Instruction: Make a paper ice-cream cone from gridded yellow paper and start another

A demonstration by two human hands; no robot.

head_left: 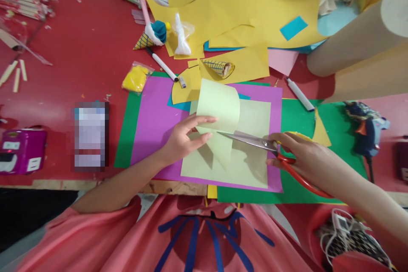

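A cut is judged barely begun: the pale green paper sheet (223, 136) is pinched in the left hand (183, 140), while the red-handled steel scissors (274, 153), gripped by the right hand (302, 155), are set at its curled edge.

The scene is seen from a single head-worn camera, aimed forward and steeply down over the wearer's chest onto the red worktop (79, 72). The near edge is viewed closely, and the far side is reached at the top of the frame.
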